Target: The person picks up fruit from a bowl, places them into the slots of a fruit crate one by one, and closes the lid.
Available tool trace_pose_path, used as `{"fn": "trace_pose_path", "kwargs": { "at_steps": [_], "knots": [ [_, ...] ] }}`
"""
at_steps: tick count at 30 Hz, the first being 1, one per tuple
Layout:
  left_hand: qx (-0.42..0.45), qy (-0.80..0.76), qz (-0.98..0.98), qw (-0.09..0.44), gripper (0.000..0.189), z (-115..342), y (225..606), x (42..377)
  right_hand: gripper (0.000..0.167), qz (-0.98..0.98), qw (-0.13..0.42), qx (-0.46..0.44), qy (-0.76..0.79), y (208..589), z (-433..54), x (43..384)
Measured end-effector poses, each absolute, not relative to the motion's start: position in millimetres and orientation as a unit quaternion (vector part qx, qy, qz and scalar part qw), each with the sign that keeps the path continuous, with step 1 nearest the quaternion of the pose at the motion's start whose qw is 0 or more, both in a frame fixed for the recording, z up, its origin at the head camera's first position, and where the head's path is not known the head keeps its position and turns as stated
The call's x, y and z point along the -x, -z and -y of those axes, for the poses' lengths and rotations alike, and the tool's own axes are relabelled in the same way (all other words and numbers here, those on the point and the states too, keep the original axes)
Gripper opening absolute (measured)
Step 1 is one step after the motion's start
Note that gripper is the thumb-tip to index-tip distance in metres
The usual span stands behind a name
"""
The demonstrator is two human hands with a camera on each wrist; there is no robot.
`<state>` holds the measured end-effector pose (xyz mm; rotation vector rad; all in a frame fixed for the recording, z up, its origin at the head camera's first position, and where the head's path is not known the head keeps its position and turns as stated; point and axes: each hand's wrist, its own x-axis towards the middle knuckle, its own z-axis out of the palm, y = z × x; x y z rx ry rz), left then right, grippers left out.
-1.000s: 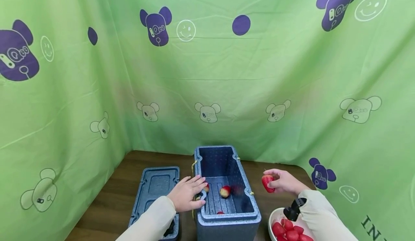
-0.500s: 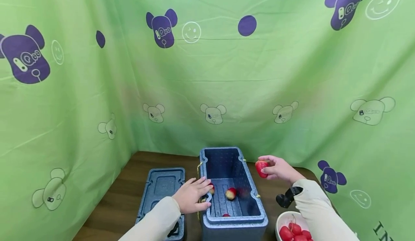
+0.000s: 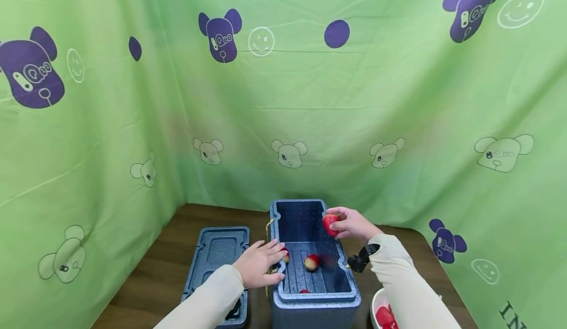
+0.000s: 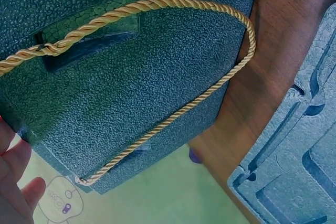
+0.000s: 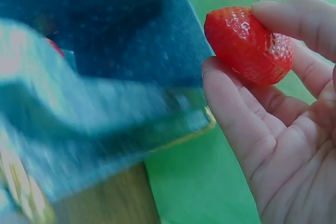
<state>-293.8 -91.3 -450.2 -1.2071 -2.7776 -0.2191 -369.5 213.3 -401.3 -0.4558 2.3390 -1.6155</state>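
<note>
A red strawberry (image 5: 247, 43) is pinched between the thumb and fingers of my right hand (image 3: 354, 224), above the right rim of a deep blue foam box (image 3: 310, 297). My left hand (image 3: 258, 265) rests on the box's left rim with its fingers straight. Inside on the ribbed floor lies a red and yellow fruit (image 3: 311, 262). Another such fruit (image 3: 286, 255) is partly hidden by my left fingertips, and a red one (image 3: 304, 291) shows only its top behind the near wall. In the left wrist view a twisted gold rope (image 4: 178, 114) runs along the box's side.
A blue lid (image 3: 221, 245) lies on the brown wooden table (image 3: 146, 275) left of the box. At the right front, a white bowl (image 3: 375, 299) holds red fruit (image 3: 384, 315), partly covered by my right sleeve. A green printed cloth (image 3: 283, 88) hangs behind and at both sides.
My right hand has carried the strawberry leftward from beside the box to over its right rim. The left hand stays on the left rim. The head view has shifted slightly.
</note>
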Motion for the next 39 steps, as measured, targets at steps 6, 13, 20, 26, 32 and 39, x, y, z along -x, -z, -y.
{"fn": "trace_pose_path", "kwargs": {
  "at_steps": [6,13,20,26,32,39],
  "knots": [
    [0.394,0.079,0.914,0.049,0.057,92.4,449.8,293.5,0.056,-0.804,0.15,0.17,0.549,408.9,-190.2,375.9],
    [0.388,0.072,0.918,0.038,0.058,89.8,449.3,292.0,0.051,-0.823,0.183,0.176,0.508,407.7,-166.4,379.0],
    [0.384,0.073,0.92,0.035,0.059,92.0,451.6,291.8,0.047,-0.844,0.204,0.183,0.461,406.7,-143.4,380.0],
    [0.388,0.071,0.918,0.051,0.057,90.9,452.0,293.6,0.046,-0.863,0.196,0.195,0.422,404.4,-135.6,380.9],
    [0.388,0.08,0.917,0.044,0.057,90.8,453.3,294.2,0.046,-0.869,0.199,0.204,0.404,406.1,-127.6,374.9],
    [0.383,0.082,0.919,0.032,0.058,91.0,453.6,295.4,0.044,-0.869,0.184,0.214,0.407,412.4,-118.8,366.3]
  ]
}}
